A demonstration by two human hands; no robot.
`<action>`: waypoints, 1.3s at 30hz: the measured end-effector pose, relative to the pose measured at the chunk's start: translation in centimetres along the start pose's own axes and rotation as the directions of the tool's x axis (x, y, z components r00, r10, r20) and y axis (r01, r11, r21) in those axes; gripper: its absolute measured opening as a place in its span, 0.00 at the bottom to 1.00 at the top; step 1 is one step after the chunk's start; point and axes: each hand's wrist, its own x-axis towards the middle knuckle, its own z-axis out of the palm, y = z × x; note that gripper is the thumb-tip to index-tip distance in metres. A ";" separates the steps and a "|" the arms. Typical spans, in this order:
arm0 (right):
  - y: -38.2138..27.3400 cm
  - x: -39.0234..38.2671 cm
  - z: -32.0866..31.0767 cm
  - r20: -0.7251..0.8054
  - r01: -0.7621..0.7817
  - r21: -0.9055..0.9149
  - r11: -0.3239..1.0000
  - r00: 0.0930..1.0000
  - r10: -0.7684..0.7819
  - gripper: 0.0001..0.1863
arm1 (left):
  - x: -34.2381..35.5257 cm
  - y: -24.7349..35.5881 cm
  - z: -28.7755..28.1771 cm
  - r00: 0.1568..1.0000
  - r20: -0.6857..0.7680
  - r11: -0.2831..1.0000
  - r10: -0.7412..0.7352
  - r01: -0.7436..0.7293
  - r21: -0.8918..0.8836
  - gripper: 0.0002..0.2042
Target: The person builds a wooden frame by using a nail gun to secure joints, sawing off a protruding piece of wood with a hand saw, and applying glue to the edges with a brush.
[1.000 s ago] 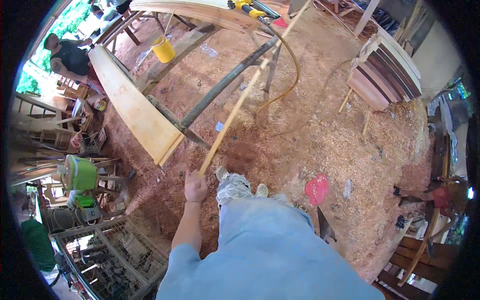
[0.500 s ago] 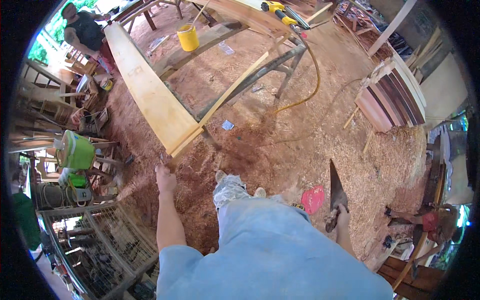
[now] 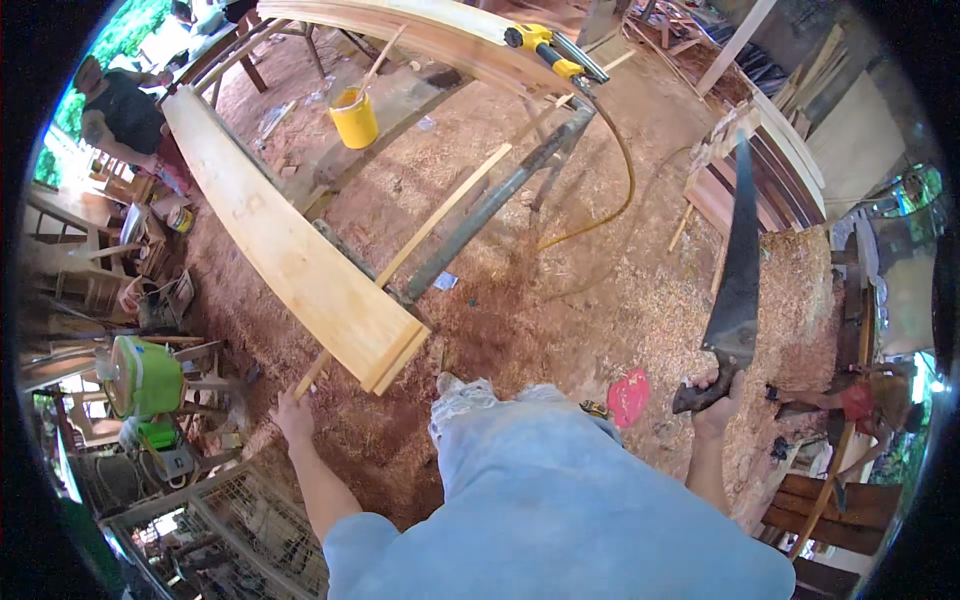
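My right hand (image 3: 716,400) is closed round the dark handle of a handsaw (image 3: 736,275). Its long tapering blade points up and away from me, apart from any wood. Out to the left, my left hand (image 3: 292,415) is closed on the near end of a thin wooden strip (image 3: 448,212). That strip passes beneath the wide pale boards (image 3: 290,250) and comes out on their right side, slanting away across the gap. The boards lie stacked on a metal frame (image 3: 500,210), their near ends a short way beyond my left hand.
A yellow bucket (image 3: 354,120) with a stick stands beyond the boards. A yellow power tool (image 3: 545,48) with a hose rests on far planks. Stacked planks (image 3: 745,185) are at right, a red piece (image 3: 628,397) by my feet. A person (image 3: 125,115) stands far left.
The handsaw has swung up, its blade now rising farther from me. My left hand has moved left and nearer, and the strip's far end has drawn back toward me.
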 end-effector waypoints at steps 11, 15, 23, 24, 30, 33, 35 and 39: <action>3.6 2.5 14.7 0.278 -0.076 -0.296 0.952 0.947 0.162 0.20 | 3.6 8.5 -7.7 0.952 -0.186 0.907 -0.244 0.157 -0.390 0.31; 7.9 6.4 20.8 0.413 -0.130 -0.357 0.925 0.866 0.281 0.16 | 3.6 13.3 -8.1 0.936 -0.245 0.836 -0.252 0.083 -0.542 0.31; 16.9 16.8 31.6 0.489 -0.468 -0.321 0.823 0.663 0.567 0.16 | 3.6 25.6 -5.5 0.941 -0.304 0.824 -0.151 -0.050 -0.564 0.33; 18.3 18.0 32.7 0.460 -0.538 -0.290 0.792 0.647 0.608 0.15 | 3.8 26.4 -5.2 0.931 -0.342 0.848 -0.129 -0.075 -0.525 0.33; 26.9 23.1 37.9 0.551 -0.598 -0.271 0.754 0.546 0.631 0.12 | 4.7 27.7 -3.7 0.961 -0.185 0.977 -0.206 0.192 -0.092 0.36; 29.4 24.7 38.7 0.562 -0.665 -0.304 0.683 0.454 0.692 0.12 | 4.6 28.6 -3.8 0.642 -0.594 0.571 0.484 0.282 0.771 0.32; 30.1 25.3 38.8 0.556 -0.691 -0.344 0.635 0.396 0.731 0.13 | 3.8 29.7 -4.1 0.958 -0.172 0.972 -0.228 0.235 0.023 0.34; 30.9 26.5 39.0 0.543 -0.763 -0.326 0.558 0.332 0.771 0.14 | 3.5 32.5 -5.6 0.941 -0.137 0.940 -0.309 0.324 0.104 0.35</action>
